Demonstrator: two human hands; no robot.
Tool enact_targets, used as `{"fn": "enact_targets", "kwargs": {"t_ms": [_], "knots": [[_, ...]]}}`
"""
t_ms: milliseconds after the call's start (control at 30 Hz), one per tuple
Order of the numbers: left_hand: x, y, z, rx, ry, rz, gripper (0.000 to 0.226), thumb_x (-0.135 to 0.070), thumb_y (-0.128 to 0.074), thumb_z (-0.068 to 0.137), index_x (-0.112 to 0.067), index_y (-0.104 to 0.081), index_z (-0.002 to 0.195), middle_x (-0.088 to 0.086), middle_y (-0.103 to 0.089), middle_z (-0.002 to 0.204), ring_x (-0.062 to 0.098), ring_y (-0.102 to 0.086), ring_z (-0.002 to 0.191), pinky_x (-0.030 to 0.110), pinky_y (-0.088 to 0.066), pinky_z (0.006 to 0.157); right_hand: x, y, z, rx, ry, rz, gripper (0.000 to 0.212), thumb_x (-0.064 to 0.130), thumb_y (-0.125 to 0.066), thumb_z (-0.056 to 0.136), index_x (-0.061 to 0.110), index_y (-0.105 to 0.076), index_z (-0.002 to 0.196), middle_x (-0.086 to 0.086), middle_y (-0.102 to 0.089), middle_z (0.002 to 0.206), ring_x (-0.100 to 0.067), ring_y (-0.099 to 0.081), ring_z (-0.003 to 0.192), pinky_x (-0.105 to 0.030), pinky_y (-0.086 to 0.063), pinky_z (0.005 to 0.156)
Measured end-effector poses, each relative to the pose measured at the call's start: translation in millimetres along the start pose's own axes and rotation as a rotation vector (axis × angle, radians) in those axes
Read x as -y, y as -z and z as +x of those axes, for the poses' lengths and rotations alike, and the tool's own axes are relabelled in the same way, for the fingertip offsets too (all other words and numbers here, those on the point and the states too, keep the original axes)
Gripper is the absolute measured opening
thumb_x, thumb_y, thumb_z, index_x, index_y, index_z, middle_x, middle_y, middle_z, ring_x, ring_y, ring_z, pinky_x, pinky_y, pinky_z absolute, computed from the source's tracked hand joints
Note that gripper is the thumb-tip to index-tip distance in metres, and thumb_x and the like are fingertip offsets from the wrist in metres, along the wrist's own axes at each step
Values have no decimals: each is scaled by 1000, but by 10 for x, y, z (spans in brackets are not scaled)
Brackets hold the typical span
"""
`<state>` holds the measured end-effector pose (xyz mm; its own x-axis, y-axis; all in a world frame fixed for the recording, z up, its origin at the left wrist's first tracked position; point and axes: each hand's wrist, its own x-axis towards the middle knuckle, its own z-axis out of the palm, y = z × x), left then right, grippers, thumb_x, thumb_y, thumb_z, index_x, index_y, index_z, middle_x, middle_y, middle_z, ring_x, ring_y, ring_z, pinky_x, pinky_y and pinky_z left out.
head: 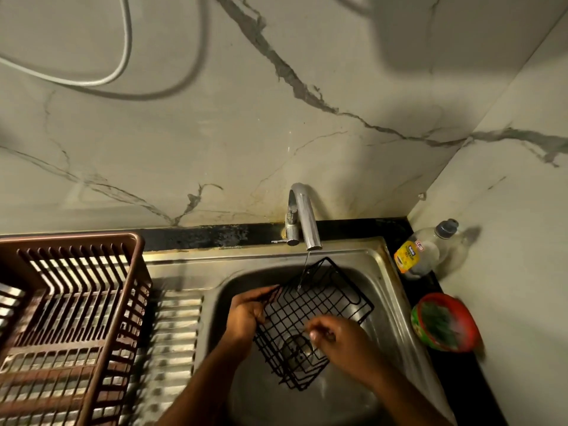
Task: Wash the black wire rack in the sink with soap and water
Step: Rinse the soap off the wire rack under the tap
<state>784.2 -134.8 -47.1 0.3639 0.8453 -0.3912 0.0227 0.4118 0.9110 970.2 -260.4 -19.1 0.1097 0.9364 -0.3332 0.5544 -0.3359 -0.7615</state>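
Here the black wire rack [310, 315] was held tilted inside the sink [381, 272], its far edge right under the tap [302, 215], likely so the thin stream of water [305, 265] ran down the grid. The left hand [246, 315] gripped the rack's left rim, fingers [261, 295] curled round the wire, seemingly to keep it steady and angled. The right hand [335, 332] lay over the rack's middle, its fingers bent against the wires with something pale at the tips; cannot tell if it pinched a scrubber or just rubbed the grid, too blurred. Below the rack the drain [296, 348] showed through the mesh. Right of the sink on the black desk [430, 281] a soap bottle [421, 252] lay tipped against the wall, probably kept within reach, and nearer the person sat a red bowl [445, 322] with something green in it. Left of the sink stood a brown dish drainer [70, 302], likely where the rack would dry. Count: one rack, one tap, one bottle, one bowl, one drainer, two hands.
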Motion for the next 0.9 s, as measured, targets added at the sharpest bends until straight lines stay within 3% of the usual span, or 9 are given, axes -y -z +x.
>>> {"fn": "enact_targets", "kwargs": {"t_ms": [133, 233, 300, 400, 467, 533, 633, 800, 900], "knots": [[-49, -31, 166, 18, -87, -33, 54, 20, -39, 73, -3, -77, 105, 12, -78, 106, 25, -73, 104, 33, -59, 79, -113, 109, 636, -109, -239, -10, 18, 23, -56, 100, 25, -65, 116, 7, -67, 110, -9, -63, 100, -24, -51, 82], [-103, 4, 368, 30, -121, -53, 44, 12, -47, 73, 4, -75, 105, 18, -77, 108, 40, -69, 109, 48, -57, 94, -153, 186, 1017, -291, -426, 403, 13, 13, -61, 94, 17, -73, 96, -4, -74, 96, -22, -68, 93, -38, -56, 85], [-168, 17, 487, 84, -170, -11, 45, 1, -56, 65, 9, -74, 105, 23, -76, 108, 41, -69, 109, 49, -55, 96, -86, 254, 1116, -306, -469, 644, 11, 9, -64, 89, 9, -74, 93, -9, -76, 86, -24, -69, 84, -36, -56, 76], [-214, 42, 703, 120, -126, 59, 69, -18, -68, 45, 28, -63, 96, 40, -68, 99, 56, -63, 94, 59, -53, 87, 102, 222, 1203, -108, -450, 894, 24, 6, -65, 81, 2, -73, 103, -15, -77, 95, -24, -73, 85, -32, -58, 75], [-288, -5, 763, 166, -117, 48, 62, -10, -60, 47, 29, -63, 95, 29, -70, 89, 41, -65, 81, 39, -54, 71, 228, 27, 1222, 72, -451, 993, 33, 8, -64, 80, 1, -72, 111, -18, -76, 105, -28, -74, 95, -38, -58, 88], [-349, -14, 828, 196, -120, 64, 60, -11, -60, 45, 27, -65, 91, 24, -67, 85, 36, -59, 76, 33, -44, 63, 309, -191, 1240, 225, -487, 993, 28, 2, -54, 90, 3, -73, 110, -16, -75, 107, -28, -74, 98, -41, -57, 94], [-339, 29, 905, 207, -145, 91, 56, -12, -62, 46, 23, -67, 89, 30, -67, 88, 44, -59, 79, 36, -47, 67, 285, -145, 1305, 306, -472, 896, 33, 3, -43, 99, 4, -70, 119, -17, -74, 113, -30, -72, 107, -43, -56, 97], [-450, 33, 951, 238, -163, -12, 52, -3, -53, 55, 1, -79, 99, 25, -76, 99, 39, -73, 94, 37, -58, 77, 416, 35, 1402, 150, -455, 990, 30, 4, -48, 94, 3, -71, 113, -18, -75, 109, -30, -72, 105, -41, -58, 92], [-505, 44, 981, 309, -223, 9, 57, -1, -51, 56, 7, -75, 107, 24, -76, 106, 38, -72, 104, 34, -57, 86, 437, -15, 1251, 502, -549, 777, 35, 7, -42, 98, 3, -70, 117, -16, -74, 114, -30, -69, 113, -43, -54, 97]]}}
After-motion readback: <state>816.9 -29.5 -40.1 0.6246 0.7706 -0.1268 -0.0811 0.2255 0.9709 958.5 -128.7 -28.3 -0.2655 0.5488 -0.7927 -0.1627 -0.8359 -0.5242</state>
